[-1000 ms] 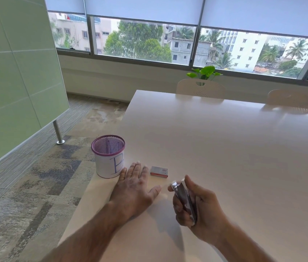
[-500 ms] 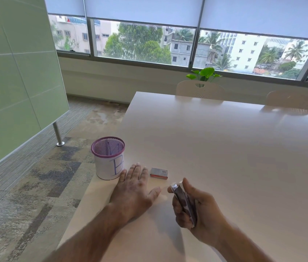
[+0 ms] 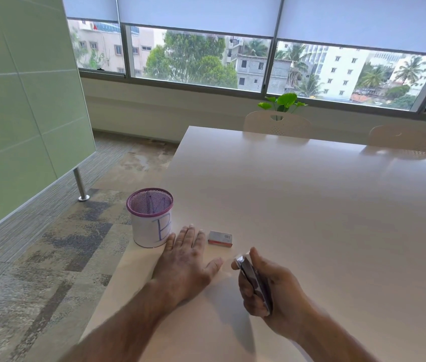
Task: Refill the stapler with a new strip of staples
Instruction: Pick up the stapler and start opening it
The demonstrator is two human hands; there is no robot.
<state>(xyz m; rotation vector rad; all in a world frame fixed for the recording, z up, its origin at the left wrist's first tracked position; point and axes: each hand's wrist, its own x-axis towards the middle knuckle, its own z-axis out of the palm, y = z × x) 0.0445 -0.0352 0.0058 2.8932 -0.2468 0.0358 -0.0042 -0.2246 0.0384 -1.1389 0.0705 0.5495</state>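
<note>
Up close, we held the stapler [image 3: 255, 282] in our right hand [image 3: 274, 291], its fingers curled round the body and the thumb lying along the far side. It sat above the near part of the table [image 3: 311, 205], clear of the surface as far as we could judge. Our left hand [image 3: 184, 259] lay flat on the table just to the left of it, palm down, fingers straight and close together, thumb spread out toward the stapler without touching it.

The stapler's long axis ran from the heel of our right palm up and away to the left, so that its shiny metal end pointed forward and slightly left, toward the gap between the left thumb and the small box of staples [image 3: 220, 239]. We saw it edge-on, a narrow dark strip, and we could not tell whether it was hinged open.

The box of staples lay flat on the table just beyond the left hand's fingertips and to their right, apart from both hands, its long side running roughly left to right. A mesh pen cup [image 3: 151, 218] with a purple rim and a paper wrap marked with a blue letter stood at the table's left edge, just beside the left hand's little finger.
</note>
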